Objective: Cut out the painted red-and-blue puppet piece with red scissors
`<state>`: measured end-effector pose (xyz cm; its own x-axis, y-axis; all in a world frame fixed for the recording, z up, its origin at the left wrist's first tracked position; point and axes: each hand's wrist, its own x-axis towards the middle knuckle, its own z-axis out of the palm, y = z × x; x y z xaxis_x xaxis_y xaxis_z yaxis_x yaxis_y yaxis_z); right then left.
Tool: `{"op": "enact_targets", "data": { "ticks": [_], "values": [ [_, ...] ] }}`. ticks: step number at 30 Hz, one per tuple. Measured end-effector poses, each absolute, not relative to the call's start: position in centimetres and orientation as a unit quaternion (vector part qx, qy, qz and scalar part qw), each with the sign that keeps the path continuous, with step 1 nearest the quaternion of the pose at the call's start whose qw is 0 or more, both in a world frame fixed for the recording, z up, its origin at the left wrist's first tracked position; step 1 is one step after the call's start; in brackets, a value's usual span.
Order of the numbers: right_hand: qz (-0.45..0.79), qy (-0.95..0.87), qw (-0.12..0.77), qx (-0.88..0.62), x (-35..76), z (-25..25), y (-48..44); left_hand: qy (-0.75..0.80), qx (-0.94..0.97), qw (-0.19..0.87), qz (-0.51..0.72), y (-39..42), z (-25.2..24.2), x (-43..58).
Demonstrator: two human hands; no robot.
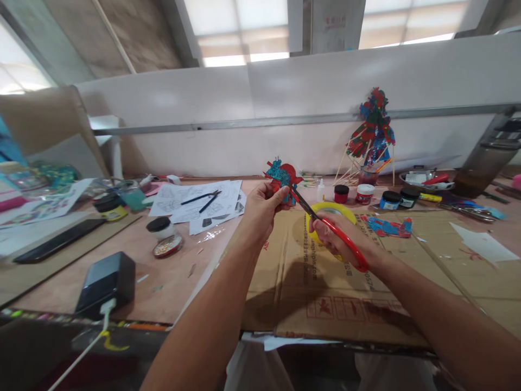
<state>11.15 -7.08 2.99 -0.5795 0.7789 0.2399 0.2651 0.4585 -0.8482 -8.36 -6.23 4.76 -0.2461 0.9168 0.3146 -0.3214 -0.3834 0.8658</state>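
Note:
My left hand [260, 203] pinches a small painted cut-out figure [282, 176], blue and red, and holds it upright above the cardboard. My right hand [340, 239] grips red-handled scissors [334, 231], with the dark blades pointing up and left into the figure's lower right edge. Both hands hover over a flattened cardboard sheet [309, 282] that covers the table. Behind my right hand lies a yellow tape roll [325, 209]. Another blue and red painted piece [388, 227] lies flat on the cardboard to the right.
Small paint pots [365, 193] stand at the back, beside a finished colourful puppet on sticks [372, 130] leaning on the wall. Printed sheets with pens [199, 201] lie left of centre. At the front left are a black box with a white cable [106, 282] and a dark jar [159, 225].

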Motion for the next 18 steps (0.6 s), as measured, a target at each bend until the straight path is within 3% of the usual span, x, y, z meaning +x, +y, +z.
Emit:
{"op": "enact_targets", "data": {
  "ticks": [18],
  "values": [
    [0.422,-0.778,0.327,-0.332,10.98,2.62,-7.13,0.339,0.456,0.436,0.698,-6.16,4.74,-8.42]
  ]
}}
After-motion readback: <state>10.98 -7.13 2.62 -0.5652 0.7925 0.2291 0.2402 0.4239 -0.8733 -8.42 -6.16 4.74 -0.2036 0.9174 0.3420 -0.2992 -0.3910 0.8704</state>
